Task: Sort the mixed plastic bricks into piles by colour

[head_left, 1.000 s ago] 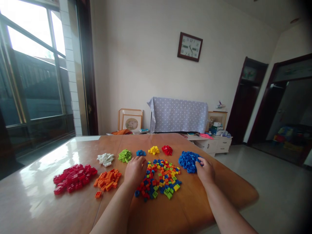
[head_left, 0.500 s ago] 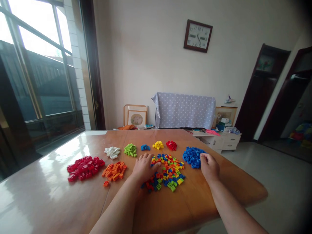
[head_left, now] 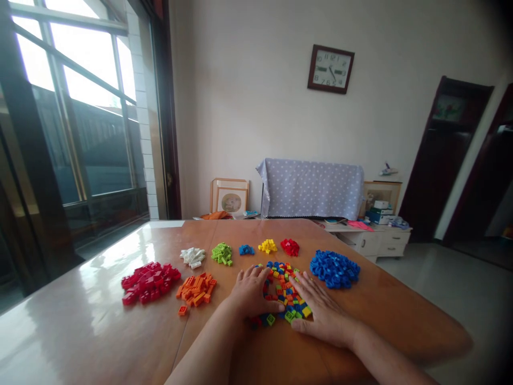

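A mixed pile of small toy bricks [head_left: 285, 291] in red, orange, yellow, green and blue lies on the brown table [head_left: 256, 355] right before me. My left hand [head_left: 253, 293] rests at the pile's left side, fingers stretched out and thumb apart, touching or just over the bricks. On the opposite side, my right hand [head_left: 323, 313] is spread flat along the pile's right edge. Neither palm shows, and I see nothing held. To the right of my right hand sits a large heap of blue bricks [head_left: 335, 268], standing apart from it.
Sorted heaps surround the mixed pile: dark red bricks [head_left: 150, 282], orange bricks [head_left: 197, 290], white bricks [head_left: 193, 257], lime green bricks [head_left: 222, 253], a small blue heap [head_left: 246, 249], yellow bricks [head_left: 267, 246] and red bricks [head_left: 289, 247]. One orange brick [head_left: 183, 310] lies alone.
My right hand has come away from the large blue heap, moved left to the mixed pile and opened from a closed shape. The view has shifted slightly.
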`<state>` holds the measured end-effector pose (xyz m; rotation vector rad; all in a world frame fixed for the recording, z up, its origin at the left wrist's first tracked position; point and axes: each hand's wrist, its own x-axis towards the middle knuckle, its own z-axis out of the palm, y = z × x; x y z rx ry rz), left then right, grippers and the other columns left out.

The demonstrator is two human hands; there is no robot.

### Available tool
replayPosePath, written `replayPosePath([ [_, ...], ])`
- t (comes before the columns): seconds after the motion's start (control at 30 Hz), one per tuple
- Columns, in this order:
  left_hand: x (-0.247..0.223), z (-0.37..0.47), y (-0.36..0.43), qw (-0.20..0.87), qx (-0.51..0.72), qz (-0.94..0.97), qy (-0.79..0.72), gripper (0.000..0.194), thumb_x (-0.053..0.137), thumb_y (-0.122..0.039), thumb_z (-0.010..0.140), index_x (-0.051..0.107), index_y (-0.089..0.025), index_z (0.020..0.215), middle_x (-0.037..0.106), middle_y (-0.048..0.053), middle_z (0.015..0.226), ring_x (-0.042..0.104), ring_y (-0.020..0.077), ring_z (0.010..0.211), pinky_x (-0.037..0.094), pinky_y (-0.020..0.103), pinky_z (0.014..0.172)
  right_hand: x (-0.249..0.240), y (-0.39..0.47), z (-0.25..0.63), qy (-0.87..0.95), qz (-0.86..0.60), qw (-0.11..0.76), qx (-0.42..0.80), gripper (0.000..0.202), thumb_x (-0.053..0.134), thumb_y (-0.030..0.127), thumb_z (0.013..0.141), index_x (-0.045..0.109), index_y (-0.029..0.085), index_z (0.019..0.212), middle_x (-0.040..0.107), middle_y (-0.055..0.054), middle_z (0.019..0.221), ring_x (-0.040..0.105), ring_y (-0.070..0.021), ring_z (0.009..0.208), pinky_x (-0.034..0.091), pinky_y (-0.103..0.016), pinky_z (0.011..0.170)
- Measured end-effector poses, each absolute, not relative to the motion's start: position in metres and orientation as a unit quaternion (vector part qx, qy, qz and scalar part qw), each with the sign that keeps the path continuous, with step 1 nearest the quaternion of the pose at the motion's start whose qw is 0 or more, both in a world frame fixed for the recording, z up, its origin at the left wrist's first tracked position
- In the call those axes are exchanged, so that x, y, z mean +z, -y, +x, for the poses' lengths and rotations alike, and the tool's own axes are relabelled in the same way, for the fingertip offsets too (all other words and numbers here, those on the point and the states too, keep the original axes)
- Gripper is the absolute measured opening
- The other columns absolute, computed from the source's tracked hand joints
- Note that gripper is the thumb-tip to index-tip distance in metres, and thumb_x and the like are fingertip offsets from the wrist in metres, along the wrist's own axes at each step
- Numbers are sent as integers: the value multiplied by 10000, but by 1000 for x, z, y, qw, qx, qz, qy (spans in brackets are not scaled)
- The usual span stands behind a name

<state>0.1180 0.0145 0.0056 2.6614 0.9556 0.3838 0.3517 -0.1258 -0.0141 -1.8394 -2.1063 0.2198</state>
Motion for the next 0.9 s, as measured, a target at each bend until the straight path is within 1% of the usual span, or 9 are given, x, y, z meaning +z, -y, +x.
replayPosePath([
  [0.13,1,120,-17,144,153,922,-326,1051,581,-845,642,352,-299,1510,377,112,1549,295,383,1436,263,547,1151,-13,112,350,747,-640,159,90,918,566,685,831,119,379,1572,46,16,1656,16,-333,1520,61,-555,1221],
  [0.27,-3,122,-19,145,165,916,-336,884,577,-748,737,401,-292,1473,452,110,1483,415,353,1359,362,479,1098,-16,96,345,750,-636,163,83,856,528,675,864,152,372,1570,57,9,1653,29,-327,1520,51,-554,1220],
  [0.43,1,123,-19,141,162,915,-341,650,541,-605,840,465,-282,1400,520,106,1398,522,310,1256,430,414,1024,-19,85,340,750,-637,159,83,825,489,683,879,157,378,1570,34,11,1654,1,-315,1522,15,-562,1216],
  [0.5,3,123,-19,141,161,914,-344,587,506,-547,879,464,-268,1394,548,110,1360,554,294,1216,445,396,1003,-18,80,341,742,-643,168,87,810,476,683,886,176,372,1570,59,1,1655,9,-314,1523,24,-570,1214],
  [0.57,4,124,-20,143,165,911,-350,527,462,-484,915,462,-255,1390,569,113,1335,566,279,1203,450,376,996,-16,72,345,724,-655,196,89,771,446,679,902,226,354,1566,111,-16,1654,39,-314,1523,61,-574,1212],
  [0.7,4,126,-22,140,186,900,-368,425,397,-363,952,485,-268,1357,599,97,1296,583,248,1185,447,342,996,-12,42,361,659,-685,296,91,697,355,654,944,387,265,1521,276,-70,1619,168,-299,1510,183,-529,1206],
  [0.77,4,127,-23,131,184,900,-372,409,386,-322,951,499,-266,1341,604,98,1283,599,244,1155,457,339,978,-14,24,369,627,-701,322,104,686,376,615,946,464,188,1476,397,-129,1556,281,-295,1476,232,-492,1197],
  [0.83,5,126,-24,124,176,902,-373,394,386,-291,942,522,-256,1310,609,104,1267,610,244,1128,470,336,954,-20,8,374,607,-712,332,117,605,446,512,937,520,167,1429,508,-159,1471,446,-304,1386,319,-486,1153],
  [0.9,6,126,-24,121,167,904,-374,361,394,-275,932,555,-256,1253,624,102,1224,621,242,1093,482,331,926,-28,-3,375,598,-716,340,121,535,486,401,914,557,169,1391,579,-164,1401,543,-305,1301,392,-480,1098],
])
